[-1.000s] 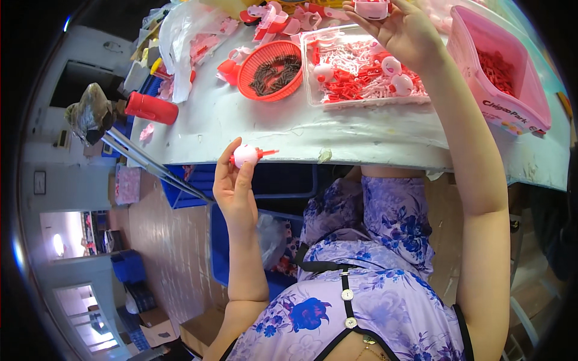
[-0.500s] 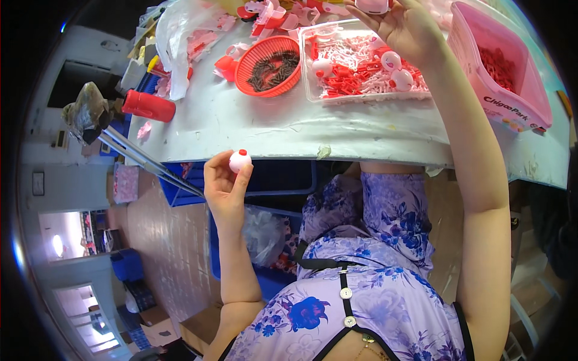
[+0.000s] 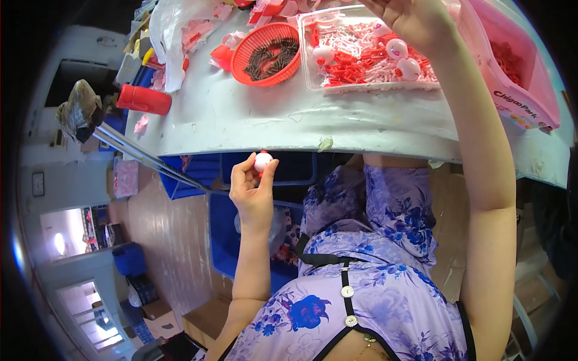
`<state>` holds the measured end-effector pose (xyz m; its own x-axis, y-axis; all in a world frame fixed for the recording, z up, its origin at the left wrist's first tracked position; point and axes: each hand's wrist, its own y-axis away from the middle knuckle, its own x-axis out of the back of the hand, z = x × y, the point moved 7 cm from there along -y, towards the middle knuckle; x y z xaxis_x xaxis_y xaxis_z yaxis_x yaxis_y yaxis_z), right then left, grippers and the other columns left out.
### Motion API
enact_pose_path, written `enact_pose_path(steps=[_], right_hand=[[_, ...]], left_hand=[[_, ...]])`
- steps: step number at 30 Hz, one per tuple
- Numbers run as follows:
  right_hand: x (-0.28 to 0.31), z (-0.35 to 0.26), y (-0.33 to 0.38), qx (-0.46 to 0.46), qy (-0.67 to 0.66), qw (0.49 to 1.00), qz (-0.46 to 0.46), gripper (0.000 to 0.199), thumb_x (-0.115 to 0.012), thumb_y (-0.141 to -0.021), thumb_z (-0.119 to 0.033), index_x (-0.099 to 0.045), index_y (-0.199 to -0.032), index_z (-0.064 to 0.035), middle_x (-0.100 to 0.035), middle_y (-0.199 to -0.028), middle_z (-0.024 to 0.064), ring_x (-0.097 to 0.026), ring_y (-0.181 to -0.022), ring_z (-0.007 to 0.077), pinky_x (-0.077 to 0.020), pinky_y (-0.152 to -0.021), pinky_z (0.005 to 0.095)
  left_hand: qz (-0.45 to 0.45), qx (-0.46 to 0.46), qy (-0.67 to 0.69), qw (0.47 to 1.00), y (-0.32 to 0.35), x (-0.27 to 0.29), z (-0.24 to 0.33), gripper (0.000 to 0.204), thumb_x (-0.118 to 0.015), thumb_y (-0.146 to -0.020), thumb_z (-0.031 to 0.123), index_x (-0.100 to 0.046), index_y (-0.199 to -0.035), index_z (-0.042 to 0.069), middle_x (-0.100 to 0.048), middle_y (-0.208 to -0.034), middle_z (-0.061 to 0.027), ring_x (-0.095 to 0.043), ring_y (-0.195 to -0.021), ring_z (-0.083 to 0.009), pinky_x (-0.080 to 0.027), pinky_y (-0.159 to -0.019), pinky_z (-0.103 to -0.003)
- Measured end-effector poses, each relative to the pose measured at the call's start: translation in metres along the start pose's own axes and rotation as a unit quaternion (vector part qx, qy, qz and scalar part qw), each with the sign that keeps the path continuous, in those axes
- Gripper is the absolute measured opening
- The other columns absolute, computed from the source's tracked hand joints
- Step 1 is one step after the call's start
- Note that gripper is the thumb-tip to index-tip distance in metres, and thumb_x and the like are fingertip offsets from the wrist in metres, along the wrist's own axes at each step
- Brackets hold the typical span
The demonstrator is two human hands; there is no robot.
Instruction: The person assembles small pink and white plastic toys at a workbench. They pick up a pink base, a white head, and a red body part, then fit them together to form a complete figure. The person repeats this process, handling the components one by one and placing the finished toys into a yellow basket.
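My left hand [image 3: 254, 191] pinches a small pale pink ball with red knobs [image 3: 263, 161] between thumb and fingers, just off the near table edge. My right hand [image 3: 418, 23] reaches up over the far right of a clear tray [image 3: 373, 88]. Its fingers are mostly cut off by the upper edge, so whatever they hold is hidden. In the tray lie many small red and pale pink plastic pieces. Several pale pink balls rest on them, among them a ball [image 3: 323, 55] at the left side.
Left of the tray stands a red basket [image 3: 239, 67] of dark, screw-like pieces. A pink bin [image 3: 530, 111] with red pieces is at the right. A red cylinder [image 3: 144, 100] lies near the table's left edge, close to a clear plastic bag [image 3: 165, 39]. Blue crates [image 3: 221, 234] sit below.
My left hand has moved right with the ball, which is turned to show red on both ends. My right hand has risen, taking the pale pink thing at its fingers out of view.
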<state>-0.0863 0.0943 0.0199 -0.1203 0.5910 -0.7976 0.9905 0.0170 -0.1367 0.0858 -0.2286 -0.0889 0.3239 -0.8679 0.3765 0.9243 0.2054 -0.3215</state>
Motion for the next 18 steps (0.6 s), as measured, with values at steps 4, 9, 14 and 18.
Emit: enact_pose_path(steps=[4,9,14,18], right_hand=[[-0.009,0.009,0.006,-0.006,-0.002,1.0,0.012,0.035,-0.035,-0.101,-0.023,-0.04,-0.129,-0.0021,-0.055,-0.12,0.0171,-0.056,-0.11,0.0304,-0.05,-0.096,0.0431],[0.014,0.012,-0.007,-0.038,-0.014,0.996,-0.077,0.04,-0.04,-0.1,-0.024,-0.034,-0.133,-0.0024,-0.047,-0.129,0.0207,-0.053,-0.114,0.0378,-0.0488,-0.097,0.0451],[-0.001,0.019,-0.004,-0.004,0.01,1.0,-0.015,0.046,-0.044,-0.099,-0.024,-0.031,-0.134,0.003,-0.048,-0.126,0.0256,-0.054,-0.112,0.0409,-0.0467,-0.099,0.0491],[-0.001,0.032,-0.008,-0.089,-0.057,0.992,-0.064,0.045,-0.036,-0.101,-0.031,-0.039,-0.129,0.0032,-0.055,-0.12,0.024,-0.057,-0.11,0.0348,-0.0481,-0.098,0.0444]], left_hand=[[0.036,-0.017,0.013,0.999,0.008,0.002,-0.004,0.027,-0.067,-0.083,-0.004,-0.054,-0.107,-0.005,-0.064,-0.093,-0.0133,-0.064,-0.08,-0.0138,-0.055,-0.075,-0.026],[0.002,0.076,0.139,0.987,-0.006,-0.009,0.0,0.021,-0.067,-0.084,-0.001,-0.056,-0.102,-0.005,-0.065,-0.088,-0.0102,-0.063,-0.076,-0.0116,-0.053,-0.069,-0.023],[-0.07,0.039,0.169,0.982,-0.033,0.027,0.072,0.022,-0.069,-0.081,0.0,-0.058,-0.099,-0.003,-0.065,-0.089,-0.0103,-0.062,-0.077,-0.0112,-0.053,-0.066,-0.024],[-0.082,-0.126,0.21,0.966,-0.093,0.002,0.161,0.026,-0.07,-0.081,0.0,-0.054,-0.102,-0.001,-0.062,-0.093,-0.007,-0.062,-0.083,-0.0108,-0.049,-0.075,-0.022]])
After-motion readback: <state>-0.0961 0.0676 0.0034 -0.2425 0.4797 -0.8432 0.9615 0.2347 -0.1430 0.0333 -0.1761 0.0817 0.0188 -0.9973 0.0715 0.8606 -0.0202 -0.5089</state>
